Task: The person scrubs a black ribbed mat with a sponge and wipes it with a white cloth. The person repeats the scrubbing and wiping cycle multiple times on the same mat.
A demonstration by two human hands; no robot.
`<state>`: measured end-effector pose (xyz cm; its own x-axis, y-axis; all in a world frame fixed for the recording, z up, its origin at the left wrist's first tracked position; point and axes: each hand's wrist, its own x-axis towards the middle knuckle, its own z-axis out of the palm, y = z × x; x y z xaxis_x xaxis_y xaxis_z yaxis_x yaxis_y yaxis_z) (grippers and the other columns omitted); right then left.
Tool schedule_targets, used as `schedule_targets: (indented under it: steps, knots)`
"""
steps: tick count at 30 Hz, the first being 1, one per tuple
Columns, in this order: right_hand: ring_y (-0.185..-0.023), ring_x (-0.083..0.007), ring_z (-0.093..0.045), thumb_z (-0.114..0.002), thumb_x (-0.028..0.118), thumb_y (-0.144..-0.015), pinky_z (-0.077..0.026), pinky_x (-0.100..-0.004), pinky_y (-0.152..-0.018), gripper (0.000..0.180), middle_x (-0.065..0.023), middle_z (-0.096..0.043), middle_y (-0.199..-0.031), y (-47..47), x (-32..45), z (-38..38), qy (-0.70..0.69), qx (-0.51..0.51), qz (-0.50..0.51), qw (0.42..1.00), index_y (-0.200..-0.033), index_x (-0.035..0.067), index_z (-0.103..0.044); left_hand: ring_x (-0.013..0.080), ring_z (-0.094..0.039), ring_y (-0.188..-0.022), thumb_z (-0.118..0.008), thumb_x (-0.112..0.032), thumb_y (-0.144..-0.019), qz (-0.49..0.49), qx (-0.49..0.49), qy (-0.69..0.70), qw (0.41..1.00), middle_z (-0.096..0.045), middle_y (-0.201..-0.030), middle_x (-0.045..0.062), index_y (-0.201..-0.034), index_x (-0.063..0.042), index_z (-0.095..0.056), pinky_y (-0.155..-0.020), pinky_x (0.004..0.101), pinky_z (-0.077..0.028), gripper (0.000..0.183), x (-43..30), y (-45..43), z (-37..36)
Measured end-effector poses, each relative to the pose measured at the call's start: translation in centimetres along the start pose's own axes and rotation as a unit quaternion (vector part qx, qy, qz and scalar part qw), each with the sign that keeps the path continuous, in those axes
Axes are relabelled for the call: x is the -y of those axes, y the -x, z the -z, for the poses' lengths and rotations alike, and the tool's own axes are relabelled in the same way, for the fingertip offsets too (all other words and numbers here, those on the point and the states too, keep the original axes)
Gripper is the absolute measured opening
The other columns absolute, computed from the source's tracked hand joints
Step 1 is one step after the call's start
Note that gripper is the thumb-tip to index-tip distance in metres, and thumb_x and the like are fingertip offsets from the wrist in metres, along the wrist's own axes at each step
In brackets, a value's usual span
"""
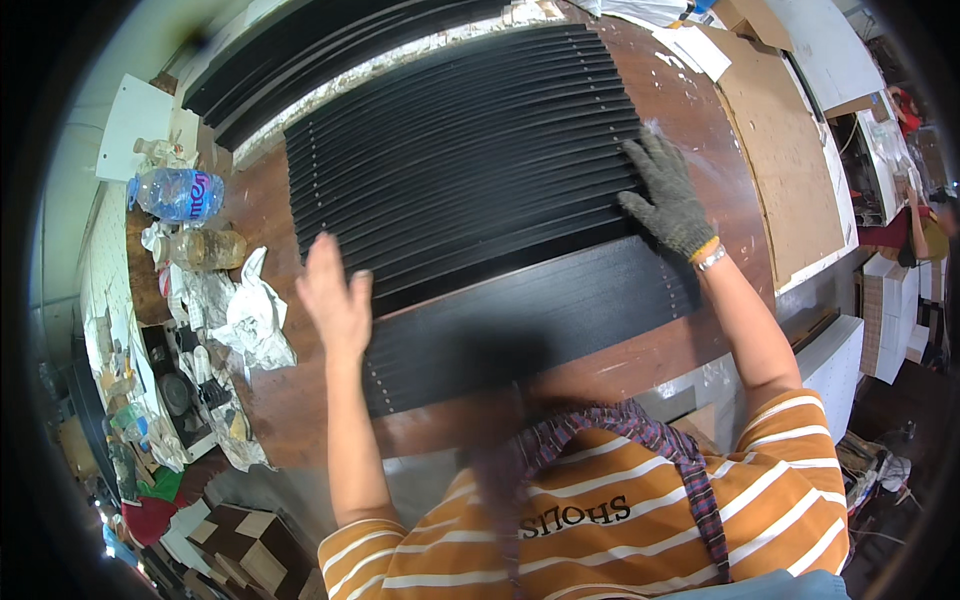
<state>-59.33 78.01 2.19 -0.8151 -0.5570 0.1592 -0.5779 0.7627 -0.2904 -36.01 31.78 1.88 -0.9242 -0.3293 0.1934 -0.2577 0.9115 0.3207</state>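
Observation:
Many black panels (465, 157), long and narrow with rows of small holes near both ends, lie overlapped like slats across a brown wooden table (281, 405). Nearer to me, a wider black panel (600, 300) lies flat with its face up. My left hand (335, 296) is bare, flat and slightly blurred at the left ends of the slats, its thumb apart from the fingers. On the right, my right hand (664, 195) wears a grey knit glove with a yellow cuff; its spread fingers rest at the slats' right ends. Neither hand is closed around a panel.
At the left lie a clear plastic bottle (184, 193), a cloudy jar (206, 249) and crumpled white paper (255, 322). Long black boards (300, 64) lie along the far side. Cardboard (787, 165) covers a surface at the right. People are partly visible at the far right and lower left.

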Motion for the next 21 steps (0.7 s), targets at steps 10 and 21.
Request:
schedule_targets:
  steps: [10,21]
  knots:
    - [-0.127,-0.0398,-0.055,-0.077,0.027,-0.089,-0.042,-0.0500,-0.110,0.046,-0.0190,-0.063,-0.130,8.8,3.6,1.2,0.007,-0.038,-0.060,0.997,-0.128,0.005,-0.068,0.0319,-0.061,-0.106,-0.071,-0.009,-0.092,0.112,-0.117,0.048,0.986,-0.068,-0.109,0.012,-0.108,-0.004,-0.073,-0.097,0.0416,-0.048,0.017,1.7,9.7,0.8]
    - [-0.144,-0.0438,-0.040,-0.073,0.031,-0.090,-0.028,-0.0530,-0.123,0.070,-0.0234,-0.048,-0.152,9.7,4.3,0.2,0.070,-0.025,-0.022,0.997,-0.152,0.009,-0.049,0.0398,-0.049,-0.133,-0.069,-0.024,-0.094,0.098,-0.103,-0.045,0.989,-0.056,-0.142,0.019,-0.138,-0.005,-0.057,-0.111,0.0518,-0.037,0.049,0.9,10.7,0.3]
